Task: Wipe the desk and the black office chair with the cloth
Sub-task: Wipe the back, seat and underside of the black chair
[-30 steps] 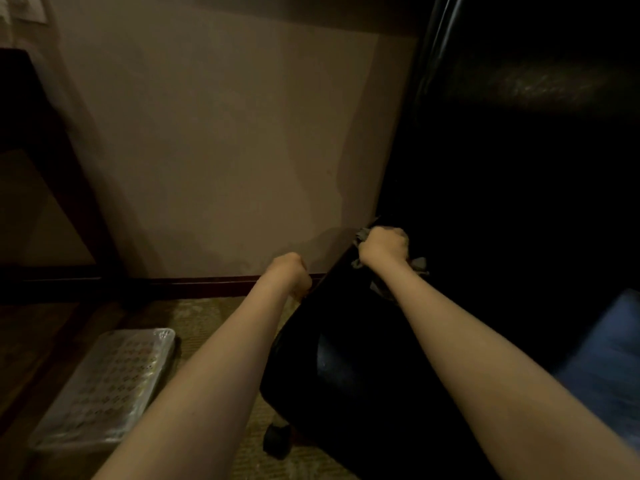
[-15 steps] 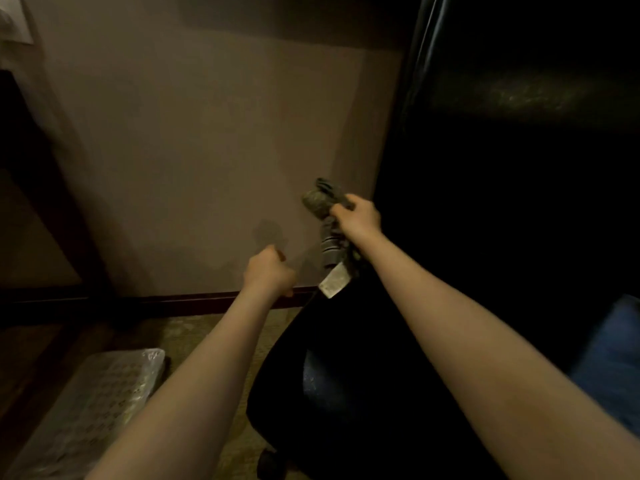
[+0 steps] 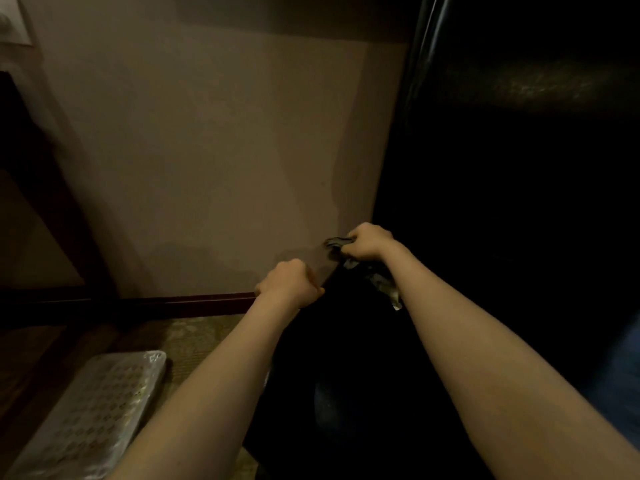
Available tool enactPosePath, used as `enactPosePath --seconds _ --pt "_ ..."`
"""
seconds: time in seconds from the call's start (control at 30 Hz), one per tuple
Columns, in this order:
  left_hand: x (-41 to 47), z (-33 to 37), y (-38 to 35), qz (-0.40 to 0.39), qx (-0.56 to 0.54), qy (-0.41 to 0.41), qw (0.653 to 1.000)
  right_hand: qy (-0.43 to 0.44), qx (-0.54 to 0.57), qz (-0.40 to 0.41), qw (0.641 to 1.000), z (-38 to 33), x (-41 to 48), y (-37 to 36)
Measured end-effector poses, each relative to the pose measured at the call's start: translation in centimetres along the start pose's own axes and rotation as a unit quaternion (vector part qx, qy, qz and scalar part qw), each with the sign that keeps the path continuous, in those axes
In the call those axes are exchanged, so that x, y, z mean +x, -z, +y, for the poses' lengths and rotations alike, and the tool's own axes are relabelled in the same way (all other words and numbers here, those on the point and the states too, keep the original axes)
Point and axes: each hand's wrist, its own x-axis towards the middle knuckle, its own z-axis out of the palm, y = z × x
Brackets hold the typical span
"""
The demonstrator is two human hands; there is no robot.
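The black office chair [image 3: 346,358] fills the lower middle and the right side, very dark, with its tall back rising at the right. My right hand [image 3: 367,242] grips the bunched grey-green cloth [image 3: 382,284] at the chair's upper left edge. Part of the cloth sticks out left of my fist and a tail hangs down under my wrist. My left hand [image 3: 285,282] is curled into a fist against the chair's left edge, thumb touching it; its fingers are hidden behind the knuckles.
A beige wall [image 3: 207,150] with a dark red baseboard [image 3: 180,301] stands straight ahead. A plastic-wrapped patterned pack [image 3: 93,417] lies on the carpet at lower left. A dark wooden desk leg [image 3: 52,202] slants at the left. Blue fabric [image 3: 620,375] shows at the right edge.
My right hand lifted the cloth up off the chair edge half a second ago and has come back down onto it. My left fist shifted slightly and now touches the chair's edge.
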Motion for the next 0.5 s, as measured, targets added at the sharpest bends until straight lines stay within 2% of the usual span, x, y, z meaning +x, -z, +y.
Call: enactPosePath --seconds 0.03,0.1,0.17,0.23,0.3,0.33,0.43,0.5 --pt "-0.3 0.2 0.2 -0.006 0.007 -0.001 1.0 0.032 0.081 -0.029 0.996 -0.5 -0.2 -0.2" --pt "-0.5 0.4 0.7 0.009 0.025 0.006 1.0 0.057 0.271 -0.05 0.96 -1.5 -0.5 -0.8" --pt "-0.4 0.7 0.8 0.036 0.033 0.013 0.999 0.047 0.406 0.019 0.912 -1.3 -0.1 -0.6" --pt "-0.2 1.0 0.9 0.06 0.024 0.015 0.998 0.029 0.429 0.135 0.893 0.0 0.8 0.1" --pt "0.1 1.2 1.2 0.064 0.011 0.023 0.998 -0.012 0.33 0.218 0.919 1.9 1.2 0.8" --pt "0.2 1.2 1.4 0.056 0.004 0.031 0.998 -0.038 0.244 0.226 0.942 2.6 0.9 1.0" --pt "0.1 0.6 1.9 0.053 -0.03 0.042 0.997 -0.046 -0.009 0.111 0.993 2.3 -0.1 0.0" --pt "-0.1 -0.3 2.3 0.075 -0.055 0.04 0.995 0.053 -0.12 0.008 0.991 0.2 -0.5 -0.7"
